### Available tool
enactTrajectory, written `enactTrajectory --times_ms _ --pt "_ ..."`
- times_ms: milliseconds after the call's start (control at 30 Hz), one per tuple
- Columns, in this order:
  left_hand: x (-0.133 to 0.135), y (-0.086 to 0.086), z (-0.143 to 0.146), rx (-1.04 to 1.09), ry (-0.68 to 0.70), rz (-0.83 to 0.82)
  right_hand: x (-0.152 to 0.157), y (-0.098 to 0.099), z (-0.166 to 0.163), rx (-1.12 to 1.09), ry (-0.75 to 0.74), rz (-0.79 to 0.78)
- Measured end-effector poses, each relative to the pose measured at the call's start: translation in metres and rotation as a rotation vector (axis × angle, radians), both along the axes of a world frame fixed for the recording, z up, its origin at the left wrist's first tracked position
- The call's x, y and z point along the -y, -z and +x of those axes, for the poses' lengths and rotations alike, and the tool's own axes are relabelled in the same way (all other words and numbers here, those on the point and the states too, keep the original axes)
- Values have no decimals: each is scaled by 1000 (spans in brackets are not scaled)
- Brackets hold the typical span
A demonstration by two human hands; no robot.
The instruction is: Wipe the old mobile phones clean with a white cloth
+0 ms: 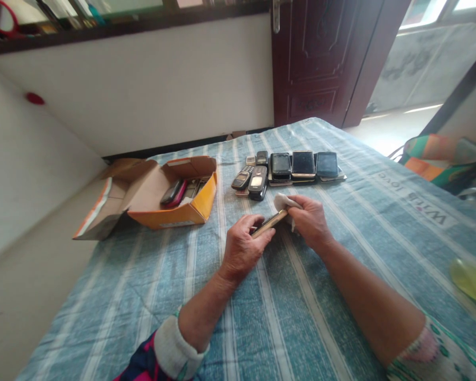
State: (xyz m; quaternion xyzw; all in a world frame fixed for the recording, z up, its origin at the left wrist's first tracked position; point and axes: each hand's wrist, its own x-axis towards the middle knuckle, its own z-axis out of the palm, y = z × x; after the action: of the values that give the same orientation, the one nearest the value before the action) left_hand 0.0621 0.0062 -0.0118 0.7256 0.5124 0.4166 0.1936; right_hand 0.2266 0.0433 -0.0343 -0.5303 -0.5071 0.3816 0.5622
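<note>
My left hand (244, 246) grips a gold-edged phone (270, 223), held edge-up just above the striped blue cloth (285, 312). My right hand (310, 221) is closed on a white wipe (282, 201) and presses it against the phone's far end. Beyond my hands lie several phones: old keypad phones (250, 180) on the left and a row of smartphones (303, 164) on the right.
An open orange cardboard box (182, 211) with a few more phones stands at the left on the cloth. A yellow-green dish (473, 279) sits at the right edge. A dark wooden door (321, 58) and a colourful bundle (440, 156) are behind.
</note>
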Motion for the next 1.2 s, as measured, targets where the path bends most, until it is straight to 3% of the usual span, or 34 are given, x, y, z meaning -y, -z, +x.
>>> enactTrajectory --times_ms 433,733,1200 --pt "4 1 0 -65 -69 85 1 -2 0 -7 -4 -13" --pt "4 3 1 -81 -46 210 1 -5 0 26 11 -21" --pt "6 3 0 -150 -1 216 2 -4 0 27 4 -14"
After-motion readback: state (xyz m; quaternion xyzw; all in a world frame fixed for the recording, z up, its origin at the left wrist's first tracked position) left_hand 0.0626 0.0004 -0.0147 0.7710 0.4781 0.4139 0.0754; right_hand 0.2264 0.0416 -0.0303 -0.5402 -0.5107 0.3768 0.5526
